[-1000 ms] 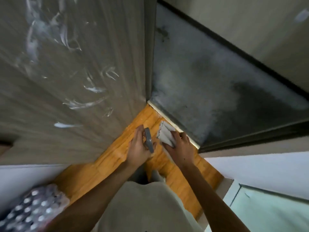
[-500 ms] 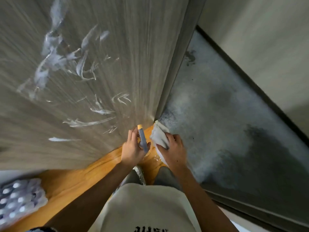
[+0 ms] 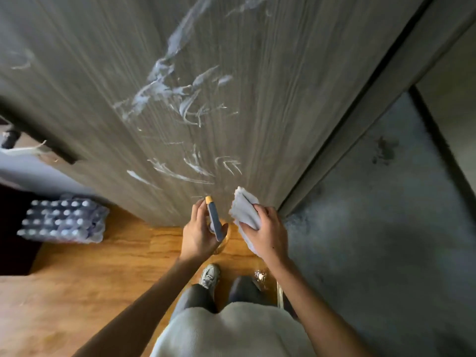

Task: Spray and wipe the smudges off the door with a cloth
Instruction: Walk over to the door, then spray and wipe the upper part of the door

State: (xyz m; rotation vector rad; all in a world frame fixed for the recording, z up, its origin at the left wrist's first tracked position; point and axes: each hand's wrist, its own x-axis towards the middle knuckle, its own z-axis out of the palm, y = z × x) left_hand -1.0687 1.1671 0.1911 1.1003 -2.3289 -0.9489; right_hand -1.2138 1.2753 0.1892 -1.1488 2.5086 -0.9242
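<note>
A wide grey wood-grain door (image 3: 257,86) fills the space above and ahead of both hands, its face streaked with white smudges (image 3: 164,91) — a dense patch high above the left hand and thinner strokes just above the fingertips. To the right of the right hand lies a dark grey carpet (image 3: 381,215), bounded by the door's edge. Beneath and behind the hands runs an orange wooden floor (image 3: 116,266). Well to the left of the left hand sits a shrink-wrapped pack of bottles (image 3: 61,221) on that floor. Below the wrists, the person's pale top (image 3: 231,331), dark trousers and one grey shoe (image 3: 210,275) show.

The right hand (image 3: 268,233) is clenched around a folded pale cloth (image 3: 244,211), which sticks up past the fingers toward the door's lower part; whether it touches the door cannot be told. Just beside it, the left hand (image 3: 201,233) grasps a slim blue spray bottle (image 3: 214,220) with a yellow tip — thumb on one side, fingers on the other, tip pointing at the door.
</note>
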